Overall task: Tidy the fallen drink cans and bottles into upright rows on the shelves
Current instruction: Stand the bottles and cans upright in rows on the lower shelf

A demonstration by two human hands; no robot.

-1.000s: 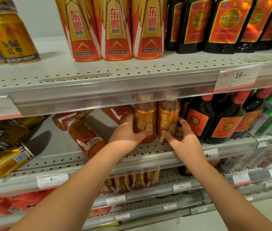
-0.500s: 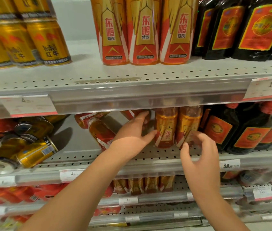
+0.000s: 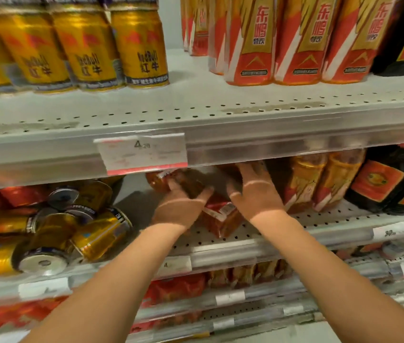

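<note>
On the middle shelf (image 3: 319, 224) an orange drink bottle (image 3: 220, 216) lies on its side, base toward the front edge. My left hand (image 3: 181, 206) grips its upper part, thumb on the right side. Close to the right of it, my right hand (image 3: 255, 194) reaches in with fingers spread and straight; what its fingertips touch is hidden in shadow. A second fallen bottle (image 3: 159, 179) lies behind my left hand. Two matching bottles (image 3: 319, 181) stand upright to the right. Several gold cans (image 3: 55, 231) lie tumbled in a heap at the left.
Dark bottles with red labels (image 3: 394, 184) stand at the right end of the same shelf. The upper shelf (image 3: 196, 107) carries upright gold cans (image 3: 84, 45) and tall orange bottles (image 3: 295, 40). Its front rail and price tag (image 3: 141, 154) overhang my hands. Lower shelves hold more drinks.
Both hands left the two upright bottles and moved left to the fallen bottle. My left hand now holds it; my right hand came in beside it. The view panned left.
</note>
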